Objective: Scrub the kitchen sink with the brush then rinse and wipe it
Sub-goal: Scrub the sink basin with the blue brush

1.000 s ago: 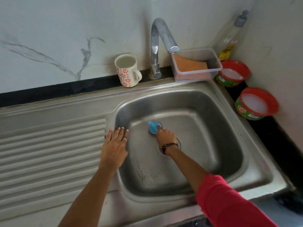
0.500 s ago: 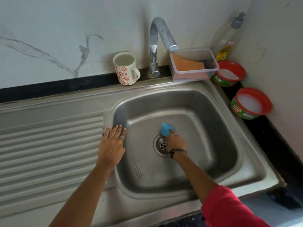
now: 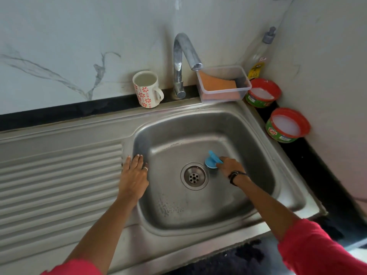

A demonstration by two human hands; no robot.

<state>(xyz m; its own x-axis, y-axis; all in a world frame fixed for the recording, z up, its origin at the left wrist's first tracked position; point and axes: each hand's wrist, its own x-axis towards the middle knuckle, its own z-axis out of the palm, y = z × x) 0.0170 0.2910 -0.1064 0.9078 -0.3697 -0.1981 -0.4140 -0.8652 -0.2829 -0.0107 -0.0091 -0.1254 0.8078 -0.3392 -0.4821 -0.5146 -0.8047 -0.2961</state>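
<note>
Nearer tub label: the green tub with a red rim point(image 3: 287, 126) at the right edge of the frame carries "EXO" in white letters on a red patch.
Farther tub label: the second green tub point(image 3: 262, 92), upper right, has print too small to read.
Bottle tags: the clear bottle point(image 3: 260, 54) in the upper right corner bears a yellow tag and a small red mark, both illegible.

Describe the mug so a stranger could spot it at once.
Start at the tap behind the sink. The mug stands on the dark ledge just left of the tap's base. It alone is white with red flowers; the tubs to the right are green and red-rimmed.
</note>
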